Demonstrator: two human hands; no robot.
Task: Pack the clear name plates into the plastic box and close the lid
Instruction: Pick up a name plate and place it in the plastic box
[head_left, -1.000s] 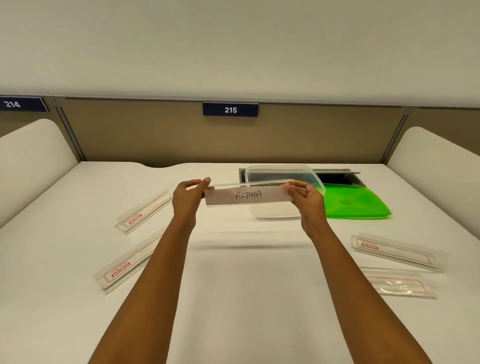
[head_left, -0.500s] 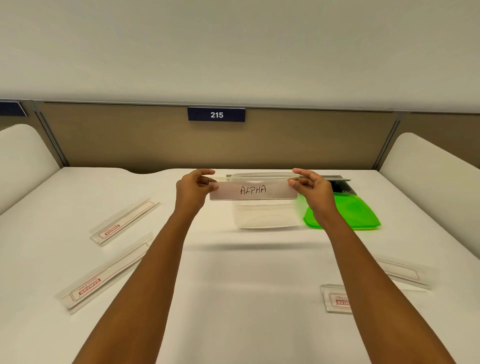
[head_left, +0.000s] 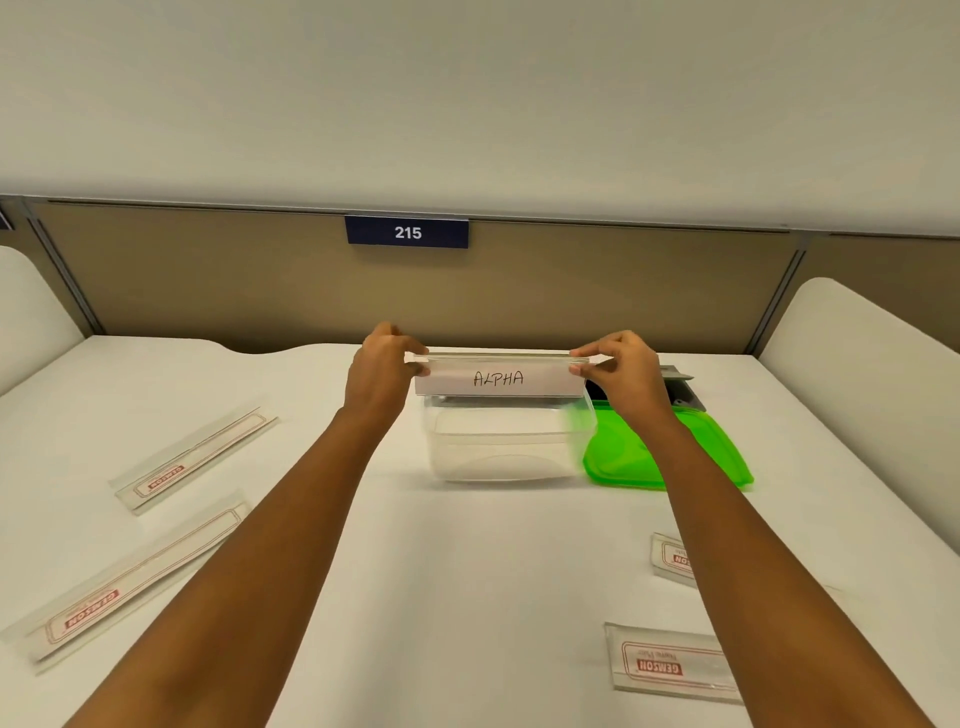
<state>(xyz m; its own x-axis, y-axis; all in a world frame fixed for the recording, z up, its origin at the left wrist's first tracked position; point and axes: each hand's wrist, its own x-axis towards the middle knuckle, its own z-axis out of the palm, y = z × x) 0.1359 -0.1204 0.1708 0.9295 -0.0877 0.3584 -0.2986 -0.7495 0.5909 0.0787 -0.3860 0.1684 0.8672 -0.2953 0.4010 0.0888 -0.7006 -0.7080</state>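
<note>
While both grips pinch the ends of the ALPHA name plate (head_left: 498, 378), left hand (head_left: 382, 371) and right hand (head_left: 621, 371) have carried it farther, above the plastic box (head_left: 506, 441).

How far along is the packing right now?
Done: nothing yet; the clear box looks empty. In hand: left hand and right hand hold the ALPHA plate over it. Left: four plates on the table, two left, two right, then the green lid.
</note>
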